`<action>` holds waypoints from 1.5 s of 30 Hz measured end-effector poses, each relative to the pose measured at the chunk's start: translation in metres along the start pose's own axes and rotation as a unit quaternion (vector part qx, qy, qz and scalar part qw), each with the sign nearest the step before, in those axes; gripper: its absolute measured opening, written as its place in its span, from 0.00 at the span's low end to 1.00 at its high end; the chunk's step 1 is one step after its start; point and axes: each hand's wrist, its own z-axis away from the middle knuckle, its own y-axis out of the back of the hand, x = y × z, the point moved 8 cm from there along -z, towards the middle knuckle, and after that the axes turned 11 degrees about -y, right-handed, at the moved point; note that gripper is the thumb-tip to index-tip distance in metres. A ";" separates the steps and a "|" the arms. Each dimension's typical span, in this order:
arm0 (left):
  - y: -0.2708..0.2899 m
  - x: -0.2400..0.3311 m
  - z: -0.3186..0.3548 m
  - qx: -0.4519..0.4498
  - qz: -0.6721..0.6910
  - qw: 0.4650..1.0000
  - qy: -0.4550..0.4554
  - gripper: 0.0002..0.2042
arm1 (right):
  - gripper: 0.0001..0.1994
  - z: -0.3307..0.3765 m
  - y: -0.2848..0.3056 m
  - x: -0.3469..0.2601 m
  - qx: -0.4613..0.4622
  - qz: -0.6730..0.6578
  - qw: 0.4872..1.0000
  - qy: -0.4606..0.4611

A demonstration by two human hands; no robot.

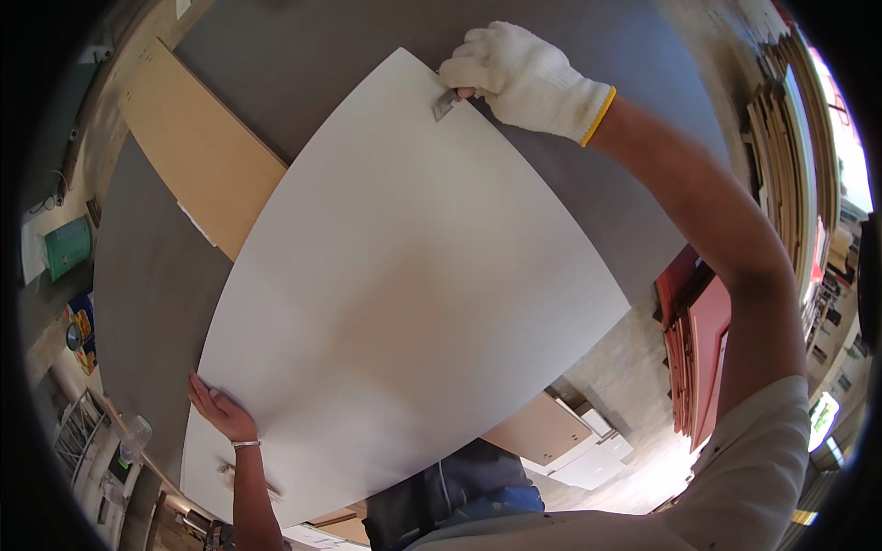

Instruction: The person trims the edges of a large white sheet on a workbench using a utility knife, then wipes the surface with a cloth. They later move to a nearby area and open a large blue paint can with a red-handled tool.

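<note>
A white panel is being flanked by grey surface, one edge touched by flat left hand, blade gripped by gloved right hand.

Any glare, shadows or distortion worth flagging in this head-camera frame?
Head view: glare washes out the floor at lower right; a soft, darker patch, apparently shadow, crosses the middle of the white board; that board's edges bow through the fisheye lens; the picture's corners go black; the gloved right hand reads clearly.

Green container far left; clear plastic vessel lower left. Red panels stacked at right, upright boards beyond them.
</note>
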 end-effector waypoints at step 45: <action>-0.012 -0.028 -0.006 0.031 -0.027 0.998 -0.053 0.26 | 0.08 0.428 -0.011 -0.067 0.142 -0.349 0.649 -0.661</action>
